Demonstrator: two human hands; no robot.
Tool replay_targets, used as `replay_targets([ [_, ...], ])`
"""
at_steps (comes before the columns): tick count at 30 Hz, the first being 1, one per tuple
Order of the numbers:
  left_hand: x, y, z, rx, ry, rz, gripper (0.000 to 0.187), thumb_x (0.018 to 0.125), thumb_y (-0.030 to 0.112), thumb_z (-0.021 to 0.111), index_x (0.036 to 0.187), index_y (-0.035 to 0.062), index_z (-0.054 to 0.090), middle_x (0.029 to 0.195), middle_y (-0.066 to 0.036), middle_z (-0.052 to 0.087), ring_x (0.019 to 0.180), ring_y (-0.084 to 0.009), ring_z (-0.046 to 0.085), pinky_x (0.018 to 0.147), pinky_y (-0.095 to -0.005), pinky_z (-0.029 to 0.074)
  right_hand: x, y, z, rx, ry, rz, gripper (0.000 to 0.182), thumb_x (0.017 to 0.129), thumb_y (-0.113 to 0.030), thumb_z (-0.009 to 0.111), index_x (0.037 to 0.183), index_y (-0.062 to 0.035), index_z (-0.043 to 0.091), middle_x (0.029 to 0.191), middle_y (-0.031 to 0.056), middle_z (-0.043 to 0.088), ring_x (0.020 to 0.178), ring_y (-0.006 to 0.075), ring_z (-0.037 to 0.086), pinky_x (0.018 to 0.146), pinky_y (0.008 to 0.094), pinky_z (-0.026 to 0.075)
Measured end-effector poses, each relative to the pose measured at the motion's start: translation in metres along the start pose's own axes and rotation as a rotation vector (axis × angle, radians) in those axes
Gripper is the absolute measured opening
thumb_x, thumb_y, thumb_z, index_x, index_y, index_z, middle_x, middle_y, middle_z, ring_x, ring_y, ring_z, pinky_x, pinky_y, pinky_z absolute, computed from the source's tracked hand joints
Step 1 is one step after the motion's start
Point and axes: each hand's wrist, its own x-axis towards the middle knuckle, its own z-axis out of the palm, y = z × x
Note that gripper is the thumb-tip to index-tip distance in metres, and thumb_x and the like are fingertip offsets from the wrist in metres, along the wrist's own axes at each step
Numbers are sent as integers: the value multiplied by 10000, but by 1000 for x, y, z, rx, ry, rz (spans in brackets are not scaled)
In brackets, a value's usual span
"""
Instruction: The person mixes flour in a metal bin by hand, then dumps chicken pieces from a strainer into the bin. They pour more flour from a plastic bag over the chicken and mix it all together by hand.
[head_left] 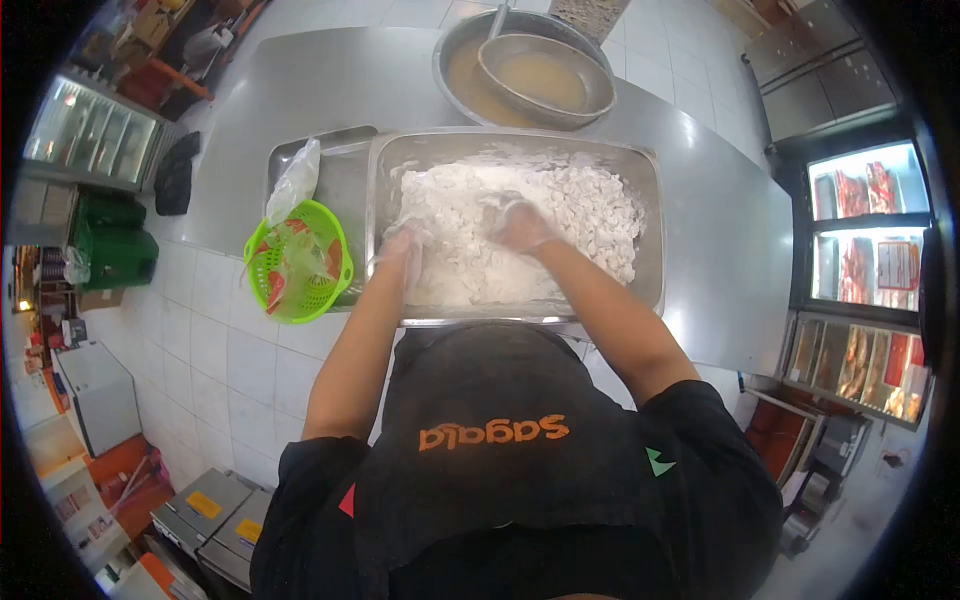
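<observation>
A large rectangular metal tray point(655, 210) holds loose white flour point(470, 275) and many small flour-coated pieces point(600, 215), heaped mostly on its right side. My left hand point(400, 250), in a clear plastic glove, touches the flour near the tray's left wall. Further in, around the middle of the tray, my right hand point(522, 228) presses into the coated pieces, gloved too and dusted white. Flour and blur hide the fingers of both hands, so I cannot make out whether they grip anything.
A green plastic basket point(345, 265) with red-and-clear wrappers stands left of the tray, beside a white plastic bag point(296, 180). Behind the tray, a big basin point(450, 85) of cloudy liquid carries a strainer point(548, 85). All rest on a steel table point(720, 260). A lit display fridge point(865, 235) is at right.
</observation>
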Motion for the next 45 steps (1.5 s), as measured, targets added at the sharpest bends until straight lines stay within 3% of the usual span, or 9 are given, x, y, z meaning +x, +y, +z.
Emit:
replay_targets([
  [4, -69, 61, 38, -134, -6, -160, 324, 978, 387, 555, 1142, 116, 621, 1005, -53, 614, 916, -209, 587, 824, -416, 485, 5, -36, 42, -251, -236, -215, 489, 878, -234, 586, 1307, -3, 547, 1170, 218, 631, 1142, 330, 594, 998, 414, 471],
  [10, -28, 50, 23, -194, -272, -253, 511, 1018, 486, 444, 1311, 83, 560, 1278, -103, 588, 1137, -279, 573, 954, -481, 456, 20, -52, 73, -385, 139, -470, 346, 868, -185, 590, 1167, -11, 601, 1086, 190, 641, 1001, 353, 628, 883, 431, 508],
  [13, -20, 47, 19, -202, -349, -244, 554, 1017, 482, 415, 1354, 55, 522, 1326, -154, 589, 1222, -321, 555, 1019, -471, 434, 25, -46, 81, -376, -219, -138, 328, 870, -150, 569, 1164, -9, 605, 1042, 185, 667, 954, 345, 658, 843, 445, 528],
  [16, -2, 48, 16, 1101, -108, 28, 568, 993, 430, 447, 1375, 12, 496, 1348, -239, 568, 1259, -365, 539, 1031, -443, 435, 28, -59, 45, -418, -274, -107, 267, 910, -193, 546, 1070, 5, 628, 935, 199, 695, 856, 360, 688, 788, 455, 547],
  [19, -20, 44, 6, 1147, -175, 303, 707, 906, 449, 532, 1381, -70, 466, 1350, -285, 539, 1231, -417, 559, 1026, -424, 456, 39, -40, 0, -88, -242, 13, 303, 901, -227, 561, 1134, -51, 643, 939, 183, 707, 859, 345, 690, 812, 438, 550],
  [26, -56, 71, 15, 1500, -592, 91, 545, 861, 347, 584, 1206, -74, 601, 1228, -284, 612, 1163, -374, 612, 986, -416, 477, 59, 103, 27, -281, -198, -12, 454, 887, -278, 585, 1305, -101, 596, 1236, 214, 632, 1069, 348, 637, 966, 392, 494],
  [35, -51, 61, 19, 1435, -780, 204, 359, 772, 187, 669, 1070, -13, 688, 1048, -263, 680, 995, -369, 669, 858, -436, 514, 33, 53, 14, 44, -274, 307, 523, 875, -234, 578, 1380, -103, 538, 1286, 250, 594, 1100, 368, 629, 1009, 401, 484],
  [39, -42, 26, 27, 1367, -807, 333, 278, 771, 151, 648, 1000, 6, 713, 998, -259, 689, 965, -377, 680, 852, -439, 520, 43, 14, 15, -129, 18, -18, 489, 864, -189, 575, 1348, -122, 581, 1179, 256, 650, 1050, 359, 657, 999, 394, 497],
  [45, -31, 20, 28, 1574, -830, 436, 232, 791, 126, 585, 932, 20, 737, 958, -265, 689, 920, -381, 686, 831, -440, 523, 68, 46, 32, -171, -157, -80, 491, 853, -219, 582, 1338, -145, 598, 1025, 243, 699, 949, 376, 679, 899, 387, 537],
])
